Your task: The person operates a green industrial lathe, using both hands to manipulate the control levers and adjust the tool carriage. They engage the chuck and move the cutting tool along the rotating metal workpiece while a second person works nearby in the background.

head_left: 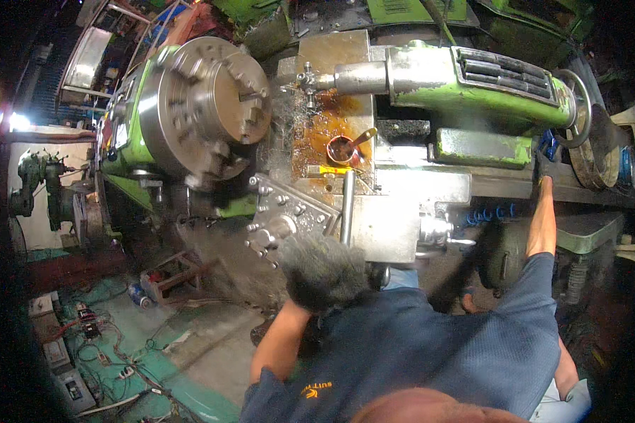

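L hand [322, 275], dark glove, at near side of bolted tool post [293, 201], by lower end of steel lever [348, 208]; fingers hidden, can't tell how far grip is closed or if it has hold of anything. R hand [545, 168], gloved, arm outstretched, nr tailstock handwheel [588, 116]. Blue tool [549, 146] right at R fingers; grip partly hidden, hold n/c. Tool post sits right of & below lathe chuck [222, 95], blurred. Red-rimmed pot [340, 151] w/ brush [365, 137] on oily metal plate [331, 49].
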A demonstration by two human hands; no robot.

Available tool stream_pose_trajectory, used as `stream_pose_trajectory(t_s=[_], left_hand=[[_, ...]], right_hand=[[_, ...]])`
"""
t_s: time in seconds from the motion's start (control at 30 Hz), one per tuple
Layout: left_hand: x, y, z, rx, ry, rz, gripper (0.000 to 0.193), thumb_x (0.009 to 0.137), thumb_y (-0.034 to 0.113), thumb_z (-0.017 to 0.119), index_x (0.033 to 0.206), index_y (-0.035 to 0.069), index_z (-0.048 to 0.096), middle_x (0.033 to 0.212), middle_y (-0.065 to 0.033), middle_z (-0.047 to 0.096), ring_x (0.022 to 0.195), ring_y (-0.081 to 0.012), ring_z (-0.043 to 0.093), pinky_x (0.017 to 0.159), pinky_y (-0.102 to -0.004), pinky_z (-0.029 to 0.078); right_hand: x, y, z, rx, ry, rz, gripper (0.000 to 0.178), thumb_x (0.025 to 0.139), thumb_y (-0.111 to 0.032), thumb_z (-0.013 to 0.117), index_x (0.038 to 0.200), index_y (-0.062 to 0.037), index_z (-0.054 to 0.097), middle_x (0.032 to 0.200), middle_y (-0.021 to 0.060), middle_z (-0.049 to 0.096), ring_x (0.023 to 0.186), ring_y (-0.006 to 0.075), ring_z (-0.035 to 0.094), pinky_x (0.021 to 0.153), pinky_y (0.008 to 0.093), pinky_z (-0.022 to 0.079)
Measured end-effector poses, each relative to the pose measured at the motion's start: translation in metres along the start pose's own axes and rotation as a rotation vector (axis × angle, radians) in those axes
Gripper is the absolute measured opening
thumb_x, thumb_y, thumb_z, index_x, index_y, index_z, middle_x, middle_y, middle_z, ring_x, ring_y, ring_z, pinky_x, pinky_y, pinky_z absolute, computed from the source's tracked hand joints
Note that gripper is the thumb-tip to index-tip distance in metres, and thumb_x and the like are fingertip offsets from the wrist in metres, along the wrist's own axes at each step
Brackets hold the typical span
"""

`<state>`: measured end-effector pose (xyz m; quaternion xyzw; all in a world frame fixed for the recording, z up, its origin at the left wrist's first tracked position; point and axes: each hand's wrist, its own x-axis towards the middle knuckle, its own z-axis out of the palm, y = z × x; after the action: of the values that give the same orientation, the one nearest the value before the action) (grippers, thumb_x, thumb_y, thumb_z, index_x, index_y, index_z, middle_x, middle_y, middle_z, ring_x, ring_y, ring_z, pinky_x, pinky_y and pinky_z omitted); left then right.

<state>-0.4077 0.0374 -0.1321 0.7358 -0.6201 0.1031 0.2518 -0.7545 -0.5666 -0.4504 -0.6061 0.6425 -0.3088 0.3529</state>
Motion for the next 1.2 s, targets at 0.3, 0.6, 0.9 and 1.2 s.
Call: stream_pose_trajectory(t_s=[0.3, 0.6, 0.9, 1.2], left_hand=[[0.014, 0.005, -0.008, 0.053, 0.061, -0.048, 0.012, 0.077, 0.029, 0.065, 0.075, 0.016, 0.065, 0.068, -0.0071, 0.061, 0.060, -0.0279, 0.059, 0.054, -0.0458, 0.043], [0.021, -0.001, 0.005, 0.065, 0.122, -0.015, 0.019, 0.079, 0.029, 0.063, 0.065, 0.017, 0.062, 0.058, -0.0068, 0.057, 0.051, -0.0267, 0.057, 0.049, -0.0463, 0.042], [0.018, -0.003, 0.009, 0.073, 0.282, -0.017, 0.021, 0.080, 0.029, 0.061, 0.063, 0.016, 0.060, 0.057, -0.0093, 0.058, 0.048, -0.0285, 0.057, 0.048, -0.0470, 0.042], [0.017, -0.008, 0.023, 0.053, 0.322, -0.029, 0.021, 0.077, 0.032, 0.063, 0.062, 0.017, 0.062, 0.057, -0.0091, 0.058, 0.050, -0.0299, 0.058, 0.050, -0.0477, 0.043]], right_hand=[[-0.166, -0.054, -0.018, 0.834, 0.018, 0.212, 0.011, 0.089, -0.013, 0.071, 0.085, -0.0086, 0.061, 0.066, 0.0010, 0.059, 0.048, 0.0110, 0.053, 0.040, 0.0255, 0.040], [-0.256, -0.124, -0.056, 0.454, -0.174, -0.493, 0.050, 0.090, -0.013, 0.073, 0.137, -0.0015, 0.058, 0.110, 0.0052, 0.067, 0.088, 0.0147, 0.063, 0.080, 0.0276, 0.050], [-0.295, -0.346, 0.006, -0.151, -0.748, -0.538, 0.038, 0.090, -0.025, 0.070, 0.119, -0.0009, 0.066, 0.098, 0.0088, 0.070, 0.085, 0.0149, 0.064, 0.081, 0.0318, 0.052], [-0.354, -0.418, 0.079, -0.494, -0.811, -0.844, 0.044, 0.083, -0.039, 0.072, 0.115, -0.0100, 0.067, 0.103, 0.0194, 0.070, 0.094, 0.0379, 0.067, 0.085, 0.0448, 0.051]])
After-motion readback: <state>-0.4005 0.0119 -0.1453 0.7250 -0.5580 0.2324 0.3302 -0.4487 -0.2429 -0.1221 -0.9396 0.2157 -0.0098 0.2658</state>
